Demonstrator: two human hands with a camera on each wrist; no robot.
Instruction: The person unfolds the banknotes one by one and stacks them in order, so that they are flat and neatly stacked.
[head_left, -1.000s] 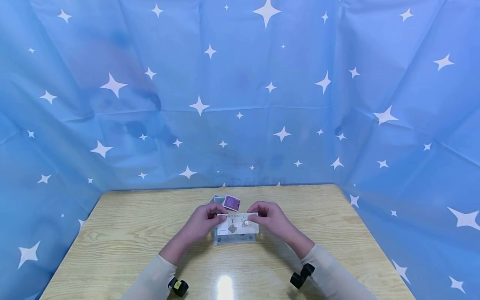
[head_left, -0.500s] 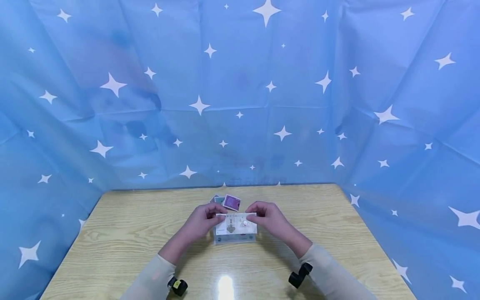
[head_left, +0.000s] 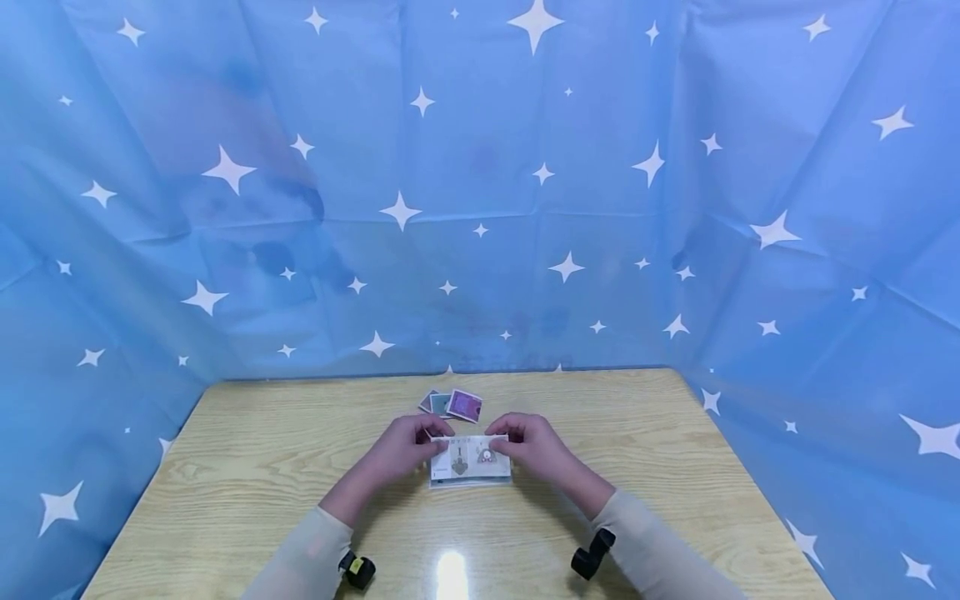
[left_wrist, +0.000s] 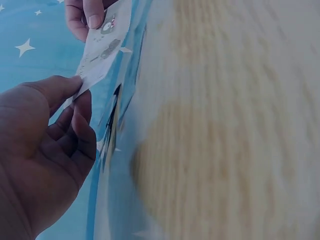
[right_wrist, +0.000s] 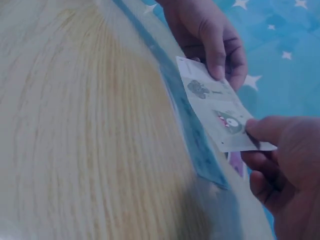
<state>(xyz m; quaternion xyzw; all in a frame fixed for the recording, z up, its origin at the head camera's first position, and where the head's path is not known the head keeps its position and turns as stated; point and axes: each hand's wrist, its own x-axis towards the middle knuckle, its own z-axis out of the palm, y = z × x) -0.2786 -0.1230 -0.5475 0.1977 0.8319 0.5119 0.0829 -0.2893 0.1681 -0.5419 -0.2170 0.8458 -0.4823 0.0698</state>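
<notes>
A pale paper note [head_left: 471, 458], printed with a 1 and a small cartoon figure, is held level by its far edge. My left hand [head_left: 402, 447] pinches its left end between thumb and fingers, as the left wrist view also shows. At the other end, the thumb and fingers of my right hand [head_left: 535, 445] grip it. Below the pale note lies a bluish note [right_wrist: 196, 145] on the table, mostly covered in the head view with its front edge showing. In the right wrist view the pale note is tilted and stands above the bluish one.
Behind the hands, a purple card or note [head_left: 465, 406] overlaps a teal one [head_left: 440, 405] and another purple piece, near the back edge of the wooden table [head_left: 285, 433]. A blue star-patterned curtain [head_left: 480, 183] hangs around the table's back and sides.
Both hands have lowered the pale note and shifted it slightly left, so it covers more of the bluish note. More of the teal piece behind now shows.
</notes>
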